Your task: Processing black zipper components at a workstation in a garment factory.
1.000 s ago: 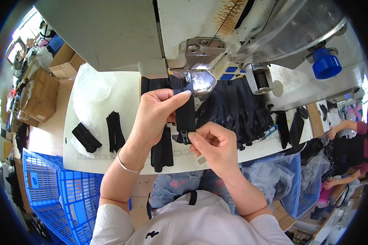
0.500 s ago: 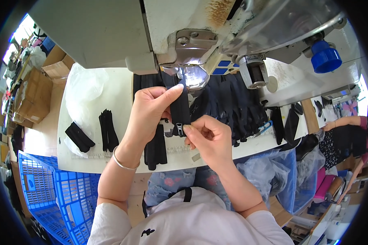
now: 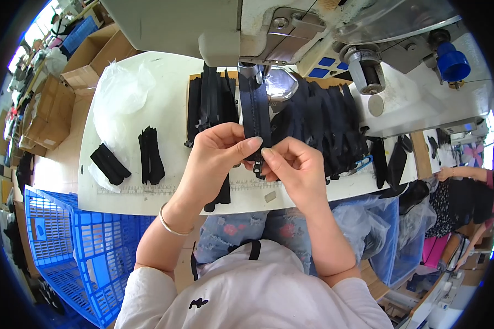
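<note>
Above the white table [image 3: 164, 197], both grips pinch one dark zipper [image 3: 256, 118]: my left hand [image 3: 217, 156] clamps its edge, my right hand [image 3: 291, 164] nips the lower end. Zipper runs straight up under the sewing machine [image 3: 269, 33].

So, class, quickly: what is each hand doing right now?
Left hand: closed, pinching the dark zipper.
Right hand: closed, pinching the same zipper's lower end.

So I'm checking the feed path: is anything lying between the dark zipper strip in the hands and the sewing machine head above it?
Nothing visible. The zipper strip, pinched by the left hand and right hand, runs straight up under the machine head. The black zipper piles lie beside it.
</note>
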Demonstrator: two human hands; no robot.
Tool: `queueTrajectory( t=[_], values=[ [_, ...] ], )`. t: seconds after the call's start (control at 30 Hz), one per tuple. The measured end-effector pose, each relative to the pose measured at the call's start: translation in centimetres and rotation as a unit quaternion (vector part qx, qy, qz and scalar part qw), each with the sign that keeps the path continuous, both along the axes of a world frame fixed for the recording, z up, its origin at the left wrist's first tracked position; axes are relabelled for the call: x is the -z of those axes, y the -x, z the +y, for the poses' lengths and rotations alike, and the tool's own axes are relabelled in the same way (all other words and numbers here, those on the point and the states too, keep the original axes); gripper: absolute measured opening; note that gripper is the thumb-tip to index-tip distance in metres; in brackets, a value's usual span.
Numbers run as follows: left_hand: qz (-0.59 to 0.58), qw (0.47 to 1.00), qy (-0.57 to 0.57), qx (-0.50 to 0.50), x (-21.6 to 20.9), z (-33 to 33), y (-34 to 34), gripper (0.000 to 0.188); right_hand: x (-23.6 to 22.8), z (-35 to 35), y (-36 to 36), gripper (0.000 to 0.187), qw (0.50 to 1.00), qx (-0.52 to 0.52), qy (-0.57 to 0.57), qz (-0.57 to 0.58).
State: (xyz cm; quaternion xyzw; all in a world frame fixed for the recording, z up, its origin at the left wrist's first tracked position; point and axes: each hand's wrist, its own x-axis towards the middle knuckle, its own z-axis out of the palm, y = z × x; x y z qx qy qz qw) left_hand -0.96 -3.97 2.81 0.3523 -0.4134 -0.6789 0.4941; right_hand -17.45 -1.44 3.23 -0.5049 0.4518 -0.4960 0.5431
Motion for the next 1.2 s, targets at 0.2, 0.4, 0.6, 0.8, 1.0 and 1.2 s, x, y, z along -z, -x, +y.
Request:
queueTrajectory(
  t=[0.2, 0.4, 0.6, 0.8, 1.0, 1.2],
  values=[
    [0.061, 0.996, -0.043, -0.041, 0.4, 1.0, 0.9, 0.011, 0.2, 0.4, -0.2, 0.017, 1.000, -0.007, 0.024, 0.017],
    [0.090, 0.993, -0.033, -0.076, 0.4, 0.9, 1.5, 0.009, 0.1, 0.4, -0.4, 0.018, 0.998, 0.012, 0.047, 0.026],
    [0.090, 0.991, -0.020, -0.096, 0.2, -0.4, 1.5, 0.010, -0.3, -0.9, -1.0, 0.019, 0.997, 0.034, 0.059, 0.037],
    [0.051, 0.993, -0.004, -0.110, -0.9, -2.4, 1.4, 0.013, -0.8, -3.1, -1.2, 0.019, 0.991, 0.054, 0.106, 0.069],
    [0.003, 0.990, 0.021, -0.138, -1.6, -4.9, 1.3, 0.014, -2.1, -4.2, -1.5, 0.018, 0.985, 0.083, 0.114, 0.101],
    [0.016, 0.985, 0.033, -0.168, -1.7, -6.9, 1.1, 0.014, 1.9, 0.9, -2.0, 0.009, 0.991, 0.001, 0.076, 0.106]
  ],
)
